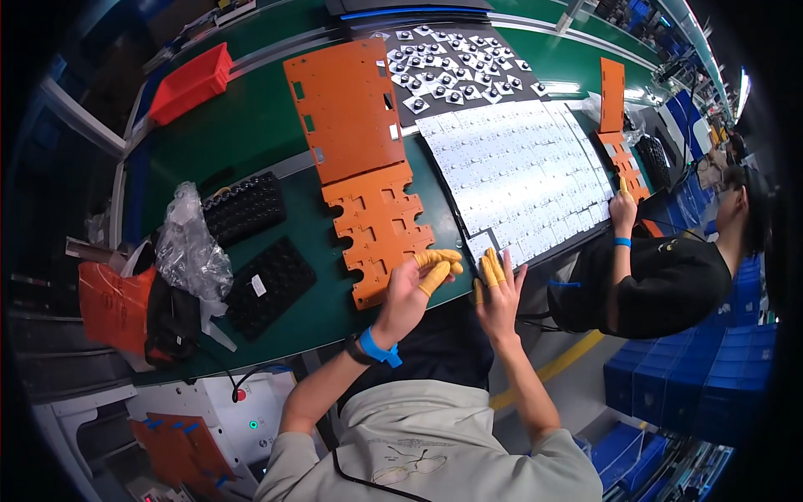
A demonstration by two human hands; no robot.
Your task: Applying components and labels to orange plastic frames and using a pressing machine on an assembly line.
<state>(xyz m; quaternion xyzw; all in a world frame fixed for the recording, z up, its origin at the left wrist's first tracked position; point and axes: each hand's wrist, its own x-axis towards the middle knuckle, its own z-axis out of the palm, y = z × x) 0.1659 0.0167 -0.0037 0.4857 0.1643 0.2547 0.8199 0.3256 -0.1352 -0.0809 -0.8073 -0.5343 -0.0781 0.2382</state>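
Note:
My left hand [416,287], with yellow finger cots and a blue wrist strap, is curled at the near right edge of a notched orange plate [379,224]. Its thumb and forefinger are close together; whether they pinch something is unclear. My right hand [498,290], also in yellow cots, is raised with fingers straight at the near corner of a large white panel of small boards [514,171]. A small white board piece [479,245] lies just above the fingertips. Both hands hover over the green belt [251,134].
A larger orange plate [347,109] lies behind the notched one. Beyond it is a black mat of small parts [456,67]. At the left are two black trays [247,207], a plastic bag [191,247] and a red bin [192,79]. A co-worker's hand [623,211] touches the panel's right edge. Blue crates [703,376] stand at the lower right.

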